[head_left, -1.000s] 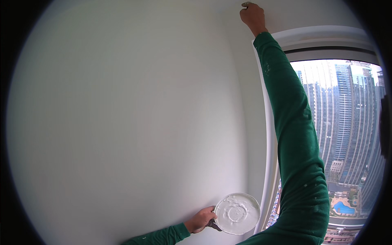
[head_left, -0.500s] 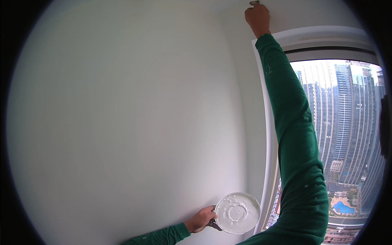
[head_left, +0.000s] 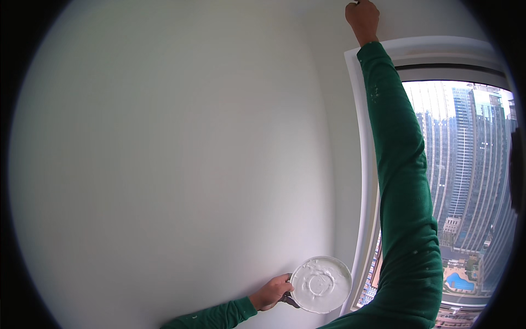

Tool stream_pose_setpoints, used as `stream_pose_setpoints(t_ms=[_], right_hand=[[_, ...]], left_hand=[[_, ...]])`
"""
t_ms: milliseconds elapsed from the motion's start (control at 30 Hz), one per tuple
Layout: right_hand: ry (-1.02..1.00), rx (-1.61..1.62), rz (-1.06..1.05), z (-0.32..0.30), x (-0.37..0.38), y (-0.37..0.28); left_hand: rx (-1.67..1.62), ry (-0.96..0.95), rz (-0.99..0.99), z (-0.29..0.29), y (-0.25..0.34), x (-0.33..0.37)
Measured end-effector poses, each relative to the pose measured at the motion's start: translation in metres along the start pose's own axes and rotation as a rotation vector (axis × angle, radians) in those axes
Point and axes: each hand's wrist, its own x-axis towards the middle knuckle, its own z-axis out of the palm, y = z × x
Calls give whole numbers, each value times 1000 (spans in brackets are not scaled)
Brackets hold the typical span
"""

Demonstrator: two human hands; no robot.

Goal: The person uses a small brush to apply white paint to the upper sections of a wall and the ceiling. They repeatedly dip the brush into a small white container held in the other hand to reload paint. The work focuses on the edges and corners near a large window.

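My left hand (head_left: 272, 293) grips the left edge of a round white bucket lid (head_left: 321, 284), thumb on top and fingers underneath. White paste is smeared and lumped over the lid, around its raised ring. High up, my right hand (head_left: 362, 21) is closed in a fist against the wall area above the window. A small dark bit of something shows at the top of that fist; the rest is hidden or beyond the picture's edge. The right sleeve, green with white specks, stretches up across the window frame.
A plain pale wall (head_left: 181, 164) fills the left and middle, meeting a narrow wall strip at a corner. On the right stands a window (head_left: 455, 142) with a white frame (head_left: 353, 137). Tall buildings and a blue pool (head_left: 459, 282) lie far below outside.
My right hand has shifted to the right along the wall above the window, its arm with it. The lid in my left hand has moved very slightly right and up.
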Motion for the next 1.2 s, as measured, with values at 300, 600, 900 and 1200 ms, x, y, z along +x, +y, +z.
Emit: stream_pose_setpoints(t_ms=[300, 600, 900, 1200], right_hand=[[-155, -209, -62, 74, -34, 16], [-152, -80, -36, 56, -31, 14], [0, -132, -78, -5, 17, 18], [-78, -176, -121, 50, -20, 25]], left_hand=[[11, -20, -3, 4, 4, 3], [6, -8, -10, 0, -2, 2], [-1, 14, -10, 2, 2, -2], [13, 21, 10, -1, -1, 3]])
